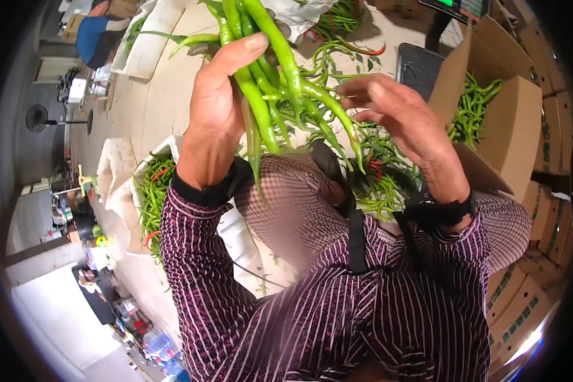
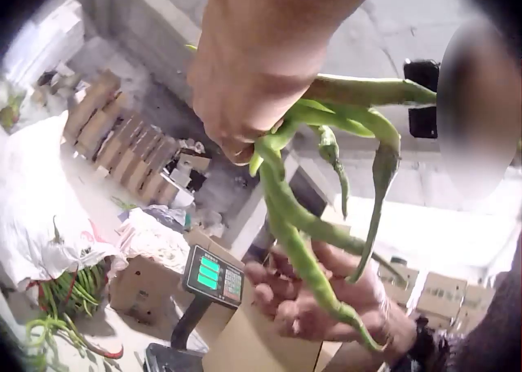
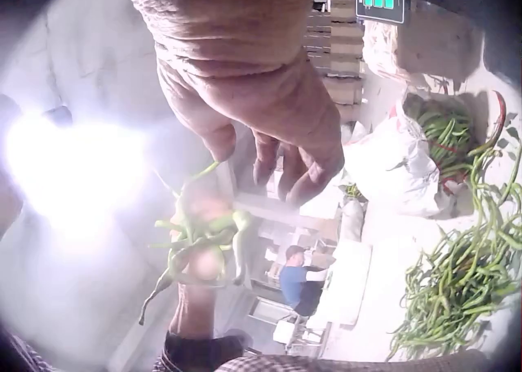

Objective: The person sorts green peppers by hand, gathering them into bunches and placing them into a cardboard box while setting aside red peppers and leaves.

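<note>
My left hand (image 1: 218, 105) grips a bunch of long green chili peppers (image 1: 285, 54), the thumb lying across them. Their tips hang down and to the right, toward my right hand (image 1: 407, 118). That hand holds nothing, its fingers loosely bent beside the pepper tips. In the left wrist view, several peppers (image 2: 298, 254) dangle below the gripping hand and overlap my right hand (image 2: 342, 294) behind. Glare and blur soften the bunch (image 3: 196, 246) in the right wrist view. Loose peppers (image 1: 382, 194) lie on the floor near my legs.
An open cardboard box (image 1: 519, 121) with green peppers stands at the right, beside a scale (image 1: 420, 67) with a lit display (image 2: 214, 276). Pepper-filled white sacks (image 3: 400, 176) stand around. Cartons (image 1: 557, 127) are stacked far right. Another person in blue (image 1: 94, 43) is farther off.
</note>
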{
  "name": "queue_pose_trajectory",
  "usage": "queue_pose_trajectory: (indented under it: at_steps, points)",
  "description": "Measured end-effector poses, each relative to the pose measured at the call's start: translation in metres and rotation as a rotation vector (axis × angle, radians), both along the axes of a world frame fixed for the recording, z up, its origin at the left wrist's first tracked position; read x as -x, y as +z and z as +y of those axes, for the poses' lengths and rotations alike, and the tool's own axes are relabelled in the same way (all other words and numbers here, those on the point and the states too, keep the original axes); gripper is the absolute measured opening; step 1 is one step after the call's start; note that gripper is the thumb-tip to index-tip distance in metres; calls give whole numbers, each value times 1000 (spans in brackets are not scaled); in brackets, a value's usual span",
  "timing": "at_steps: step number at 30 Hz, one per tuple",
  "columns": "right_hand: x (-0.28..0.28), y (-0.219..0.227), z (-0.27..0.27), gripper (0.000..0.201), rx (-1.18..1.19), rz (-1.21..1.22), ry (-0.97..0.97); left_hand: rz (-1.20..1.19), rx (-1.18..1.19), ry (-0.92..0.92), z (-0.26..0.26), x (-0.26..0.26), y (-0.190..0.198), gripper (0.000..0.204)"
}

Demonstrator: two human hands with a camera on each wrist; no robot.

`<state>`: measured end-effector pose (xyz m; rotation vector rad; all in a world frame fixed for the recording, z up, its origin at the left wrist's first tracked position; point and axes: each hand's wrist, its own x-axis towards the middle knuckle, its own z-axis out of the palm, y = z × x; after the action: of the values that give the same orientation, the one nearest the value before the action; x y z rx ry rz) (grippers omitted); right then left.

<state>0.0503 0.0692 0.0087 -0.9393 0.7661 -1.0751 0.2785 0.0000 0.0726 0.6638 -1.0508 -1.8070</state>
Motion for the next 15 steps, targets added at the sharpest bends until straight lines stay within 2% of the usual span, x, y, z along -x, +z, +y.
queue_pose_trajectory:
  at_steps: [2,4,6,8,10,12,14,15]
  points:
    - [-4,5,11,46,-127,-49,59,-4,-64,-11,14,14,7,38]
    - [2,34,20,46,-181,-41,243,-31,-68,-20,26,28,13,40]
    - [-8,24,34,39,-206,-363,197,6,-32,-81,34,38,16,41]
    - [-1,23,40,37,-236,-281,189,3,-2,-108,44,48,20,40]
    - [12,20,53,36,-215,-243,176,65,4,8,56,57,13,37]
    - [25,14,67,36,-206,-194,153,227,26,58,66,68,8,34]
    - [31,4,84,35,-321,-188,36,451,81,-177,49,52,-26,32]
    - [29,11,90,34,-412,-171,-62,427,30,-65,52,55,-29,30]
